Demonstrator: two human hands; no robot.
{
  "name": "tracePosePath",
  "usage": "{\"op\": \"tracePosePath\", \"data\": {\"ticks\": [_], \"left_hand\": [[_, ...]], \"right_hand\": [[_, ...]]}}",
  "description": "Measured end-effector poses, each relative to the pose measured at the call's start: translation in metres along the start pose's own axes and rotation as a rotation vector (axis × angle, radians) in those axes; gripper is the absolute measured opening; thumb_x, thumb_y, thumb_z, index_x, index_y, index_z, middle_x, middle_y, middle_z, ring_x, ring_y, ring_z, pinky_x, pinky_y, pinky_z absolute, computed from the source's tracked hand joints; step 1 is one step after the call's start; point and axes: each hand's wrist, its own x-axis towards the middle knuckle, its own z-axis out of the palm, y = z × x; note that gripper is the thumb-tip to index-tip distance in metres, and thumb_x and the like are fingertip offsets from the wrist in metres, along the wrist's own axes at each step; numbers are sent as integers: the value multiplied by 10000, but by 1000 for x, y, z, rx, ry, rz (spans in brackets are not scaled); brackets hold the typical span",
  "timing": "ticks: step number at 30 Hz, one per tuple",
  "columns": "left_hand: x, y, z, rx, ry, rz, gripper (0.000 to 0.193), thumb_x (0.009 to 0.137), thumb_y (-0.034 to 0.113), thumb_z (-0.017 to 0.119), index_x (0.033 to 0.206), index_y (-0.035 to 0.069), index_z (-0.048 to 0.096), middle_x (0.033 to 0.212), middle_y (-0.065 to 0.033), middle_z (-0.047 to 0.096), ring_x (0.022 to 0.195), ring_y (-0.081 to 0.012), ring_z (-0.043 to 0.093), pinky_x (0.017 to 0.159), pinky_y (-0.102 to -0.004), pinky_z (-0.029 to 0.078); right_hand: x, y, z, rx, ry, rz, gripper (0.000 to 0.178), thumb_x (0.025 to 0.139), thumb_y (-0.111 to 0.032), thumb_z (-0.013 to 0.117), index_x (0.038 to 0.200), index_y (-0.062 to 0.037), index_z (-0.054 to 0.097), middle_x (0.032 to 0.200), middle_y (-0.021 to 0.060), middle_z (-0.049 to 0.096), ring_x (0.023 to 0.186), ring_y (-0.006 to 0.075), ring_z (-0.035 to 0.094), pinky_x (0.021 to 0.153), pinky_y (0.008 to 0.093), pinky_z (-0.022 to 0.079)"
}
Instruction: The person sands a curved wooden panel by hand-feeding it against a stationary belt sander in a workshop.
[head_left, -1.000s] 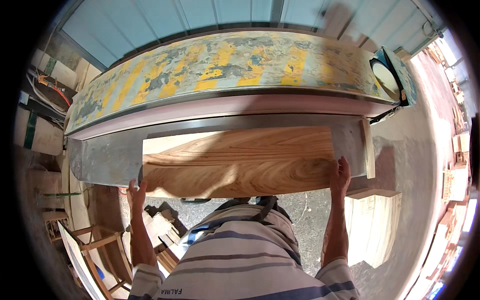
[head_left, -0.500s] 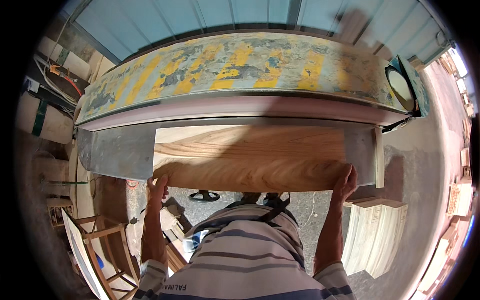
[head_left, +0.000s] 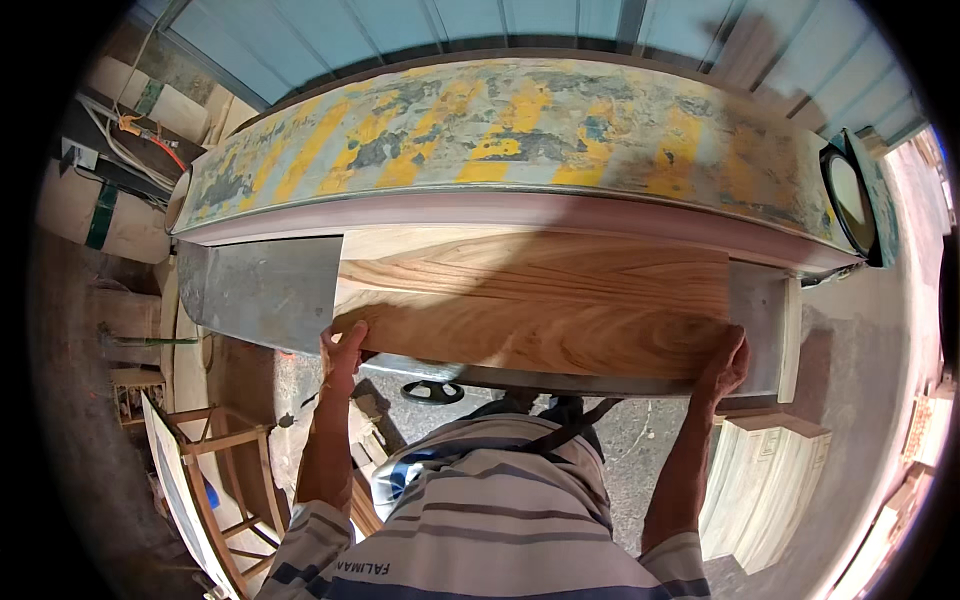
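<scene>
A wide wooden board [head_left: 540, 305] with swirling brown grain lies between my hands over the grey metal table [head_left: 260, 290] of a machine. Its far long edge reaches the pinkish belt-like strip [head_left: 470, 209] that runs along the machine's front; I cannot tell how firmly they touch. At the board's near left corner, my left hand [head_left: 344, 350] grips it with the thumb on top. My right hand [head_left: 726, 362] is closed round the near right corner. The undersides of both grips are hidden by the board.
The machine's long cover [head_left: 500, 130], worn with yellow stripes, spans the far side. A pale wooden strip [head_left: 790, 340] edges the table's right end. Stacked pale boards [head_left: 765, 490] stand at lower right, a wooden-framed stand [head_left: 225, 480] at lower left. A black handwheel [head_left: 432, 392] shows below the table.
Both hands have moved the board away from me, closing the gap to the pinkish strip. More of the table's near edge shows. The whole view has shifted slightly.
</scene>
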Motion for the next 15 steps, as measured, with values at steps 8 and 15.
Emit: {"op": "tracePosePath", "data": {"ticks": [8, 15], "left_hand": [[15, 2, -13, 0, 13, -28, 781, 676, 400, 774, 1248, 64, 362, 627, 4, 504, 417, -55, 377, 355, -209, 270], [60, -21, -54, 66, 31, -62, 631, 745, 420, 715, 1196, 107, 404, 555, 37, 442, 382, -49, 347, 333, -189, 235]], "right_hand": [[-8, 11, 7, 94, 19, 56, 375, 935, -352, 487, 995, -7, 621, 920, 40, 622, 818, 121, 522, 744, 272, 434], [-46, 11, 34, 215, -22, 25, 231, 923, -185, 527, 980, 19, 619, 893, 67, 613, 823, 124, 538, 756, 270, 451]]}}
